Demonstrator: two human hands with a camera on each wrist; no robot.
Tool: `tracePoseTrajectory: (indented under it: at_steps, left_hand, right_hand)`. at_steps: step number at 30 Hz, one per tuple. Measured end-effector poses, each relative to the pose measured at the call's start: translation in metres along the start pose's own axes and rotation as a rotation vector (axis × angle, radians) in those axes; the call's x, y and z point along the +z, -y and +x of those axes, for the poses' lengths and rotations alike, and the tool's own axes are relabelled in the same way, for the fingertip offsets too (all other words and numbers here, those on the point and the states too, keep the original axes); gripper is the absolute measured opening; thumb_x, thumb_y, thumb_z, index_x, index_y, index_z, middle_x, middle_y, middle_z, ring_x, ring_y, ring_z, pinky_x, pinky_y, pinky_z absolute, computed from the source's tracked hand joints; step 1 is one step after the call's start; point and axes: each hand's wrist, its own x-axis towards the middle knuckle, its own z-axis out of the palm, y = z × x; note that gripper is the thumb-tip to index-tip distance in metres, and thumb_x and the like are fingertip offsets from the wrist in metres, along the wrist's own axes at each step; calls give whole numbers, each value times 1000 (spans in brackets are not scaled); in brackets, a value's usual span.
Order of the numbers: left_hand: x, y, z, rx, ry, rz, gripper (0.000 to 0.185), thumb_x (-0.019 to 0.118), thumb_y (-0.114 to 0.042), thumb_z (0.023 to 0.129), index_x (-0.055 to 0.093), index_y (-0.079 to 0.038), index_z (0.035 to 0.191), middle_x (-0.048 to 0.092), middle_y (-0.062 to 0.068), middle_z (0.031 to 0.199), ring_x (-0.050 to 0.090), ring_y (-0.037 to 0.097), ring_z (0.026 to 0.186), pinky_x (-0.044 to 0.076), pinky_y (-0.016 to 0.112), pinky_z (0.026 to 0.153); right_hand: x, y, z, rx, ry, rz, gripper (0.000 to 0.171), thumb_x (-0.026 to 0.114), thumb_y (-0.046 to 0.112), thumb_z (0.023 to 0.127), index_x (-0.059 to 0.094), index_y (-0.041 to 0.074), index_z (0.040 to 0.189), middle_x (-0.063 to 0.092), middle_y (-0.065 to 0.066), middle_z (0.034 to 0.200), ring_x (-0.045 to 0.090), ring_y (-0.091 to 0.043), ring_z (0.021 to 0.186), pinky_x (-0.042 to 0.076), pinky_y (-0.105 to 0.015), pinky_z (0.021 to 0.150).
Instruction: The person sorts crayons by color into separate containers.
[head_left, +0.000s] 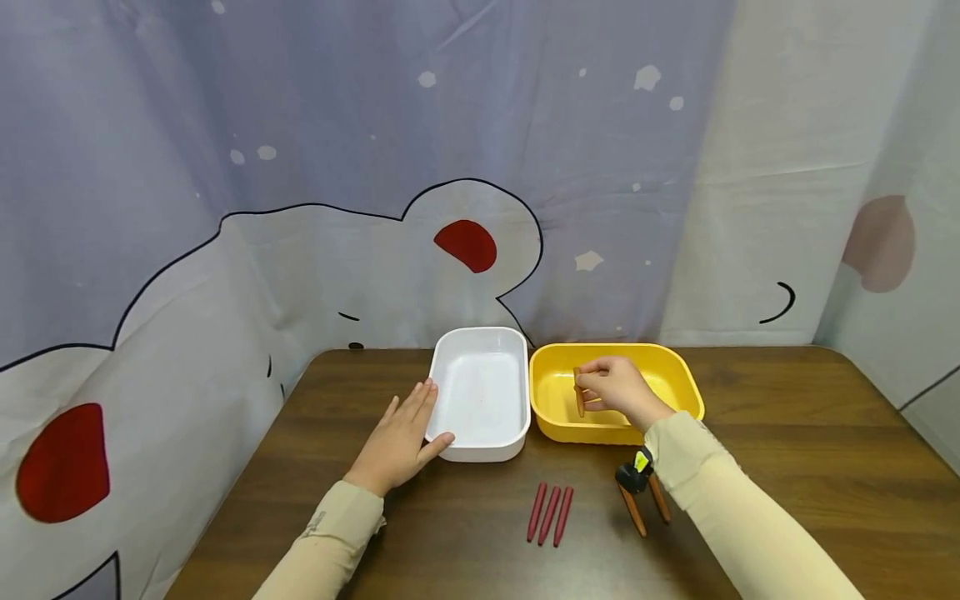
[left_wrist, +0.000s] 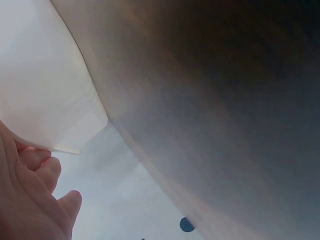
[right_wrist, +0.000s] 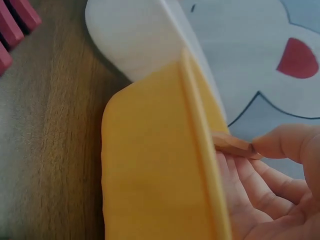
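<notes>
My left hand (head_left: 397, 446) lies with its fingers straight along the left rim of a white plastic tub (head_left: 480, 454). In the left wrist view, its fingertips (left_wrist: 49, 172) are right at the tub's edge. My right hand (head_left: 613, 386) is over a yellow plastic tub (head_left: 588, 434), pinching an orange-brown crayon-like stick (head_left: 579, 395) between thumb and fingers. The stick is held near upright, its lower end inside the tub's outline. In the right wrist view, the yellow wall hides part of the stick (right_wrist: 234, 144) and some of the fingers.
Three dark red sticks (head_left: 550, 514) lie side by side in front of the tubs. Two more orange-brown sticks (head_left: 633, 512) lie near my right sleeve, partly covered by the black wrist camera (head_left: 633, 475). A patterned curtain (head_left: 337, 125) hangs behind the wooden table (head_left: 765, 400).
</notes>
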Motion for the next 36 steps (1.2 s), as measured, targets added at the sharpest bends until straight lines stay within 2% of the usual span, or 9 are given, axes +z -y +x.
tracePoseTrajectory:
  at_steps: [8, 17, 23, 28, 36]
  left_hand:
    - [0, 0, 1, -7, 9, -5, 84, 51, -55, 102, 28, 3, 158, 27, 17, 165, 23, 31, 153, 20, 56, 122]
    - [0, -2, 1, 5, -11, -11, 83, 50, -55, 102, 30, 5, 156, 29, 19, 163, 25, 33, 152, 22, 58, 121]
    - [-1, -1, 0, -10, 15, -11, 82, 52, -52, 102, 28, 4, 157, 27, 18, 164, 22, 32, 153, 21, 57, 121]
    - [-2, -2, 1, -18, 47, -19, 83, 51, -52, 103, 25, 4, 158, 24, 18, 165, 20, 32, 154, 18, 56, 122]
    - [-1, -1, 0, -7, 16, -14, 82, 53, -51, 102, 28, 5, 157, 26, 18, 164, 22, 33, 153, 21, 58, 121]
  right_hand:
    - [16, -4, 16, 43, 1, 9, 31, 64, 5, 97, 59, -17, 119, 68, -20, 97, 70, -18, 68, 63, -39, 71]
    - [17, -9, 16, 31, -7, 36, 28, 61, 2, 97, 59, -17, 118, 67, -29, 99, 72, -26, 73, 63, -38, 72]
    - [9, -9, 6, -12, 4, -28, 34, 60, 7, 99, 58, -15, 125, 66, -30, 111, 72, -33, 86, 62, -40, 78]
    - [0, -5, -10, -84, 2, -94, 33, 62, 8, 99, 59, -14, 125, 65, -28, 109, 71, -38, 93, 62, -39, 77]
    - [-14, 4, -45, -210, -54, -227, 30, 65, 9, 97, 63, -10, 120, 70, -22, 102, 71, -29, 84, 62, -34, 71]
